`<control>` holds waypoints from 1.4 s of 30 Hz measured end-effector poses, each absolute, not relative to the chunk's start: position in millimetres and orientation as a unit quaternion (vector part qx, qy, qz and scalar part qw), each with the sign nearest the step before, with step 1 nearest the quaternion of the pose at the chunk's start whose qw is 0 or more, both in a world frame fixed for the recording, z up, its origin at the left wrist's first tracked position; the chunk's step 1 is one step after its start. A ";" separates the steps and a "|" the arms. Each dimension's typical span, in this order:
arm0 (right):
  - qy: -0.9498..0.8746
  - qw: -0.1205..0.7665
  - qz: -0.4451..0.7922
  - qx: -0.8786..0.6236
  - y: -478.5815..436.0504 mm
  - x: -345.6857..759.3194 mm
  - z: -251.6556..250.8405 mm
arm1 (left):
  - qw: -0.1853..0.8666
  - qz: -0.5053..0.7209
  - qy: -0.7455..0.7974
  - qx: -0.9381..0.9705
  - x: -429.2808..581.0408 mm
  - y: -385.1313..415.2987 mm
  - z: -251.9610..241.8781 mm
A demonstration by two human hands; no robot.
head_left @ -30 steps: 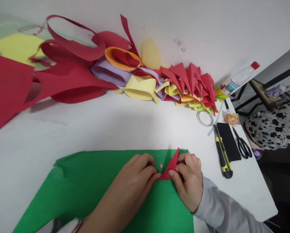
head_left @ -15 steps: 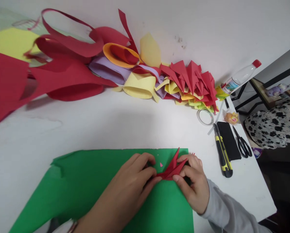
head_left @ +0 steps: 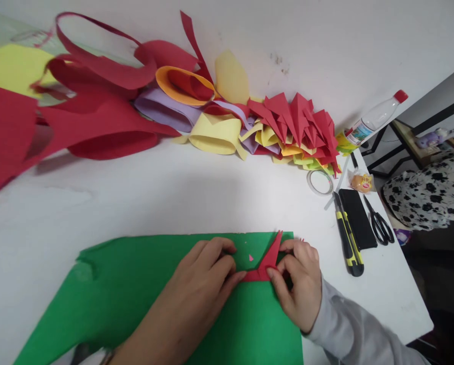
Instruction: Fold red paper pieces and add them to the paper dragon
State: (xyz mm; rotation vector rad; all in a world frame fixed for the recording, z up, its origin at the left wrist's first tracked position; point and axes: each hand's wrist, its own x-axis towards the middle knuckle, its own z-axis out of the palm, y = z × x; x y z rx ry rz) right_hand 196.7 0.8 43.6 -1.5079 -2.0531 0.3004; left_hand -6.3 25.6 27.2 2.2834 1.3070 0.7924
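A small folded red paper piece (head_left: 267,263) lies over a green paper sheet (head_left: 143,284), one narrow point sticking up and away from me. My left hand (head_left: 207,279) pinches its left end between thumb and fingers. On the other side, my right hand (head_left: 297,279) is closed on the right part, thumb in front and fingers behind, so that end is partly hidden. Just beyond the folded paper, a tiny pink scrap (head_left: 251,258) rests on the green sheet.
Curled red paper (head_left: 105,111) and a yellow paper loop (head_left: 216,134) line the wall, with spiky red folded papers (head_left: 299,119) farther right. At right lie a tape roll (head_left: 320,182), a utility knife (head_left: 348,238), a black case (head_left: 358,218), scissors (head_left: 380,223) and a bottle (head_left: 375,119).
The red paper's spread flaps have come together, leaving one flatter upright point. My right hand has shifted slightly left, and the view has moved a little.
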 end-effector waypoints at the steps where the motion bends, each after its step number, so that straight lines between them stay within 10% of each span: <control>1: -0.769 0.282 0.110 -0.563 0.7 196.9 43.2 | 0.179 0.278 0.472 0.817 -7.5 24.8 26.6; 12: -0.768 0.276 0.090 -0.570 -4.9 198.3 38.2 | 0.054 0.239 0.472 0.847 -21.2 18.6 24.1; 22: -0.768 0.273 0.088 -0.572 -4.0 197.4 38.6 | 0.198 0.199 0.490 0.825 -35.3 10.5 30.2; 42: -0.774 0.274 0.060 -0.568 -1.9 193.0 35.3 | 0.151 0.229 0.588 0.761 -20.4 -8.8 33.5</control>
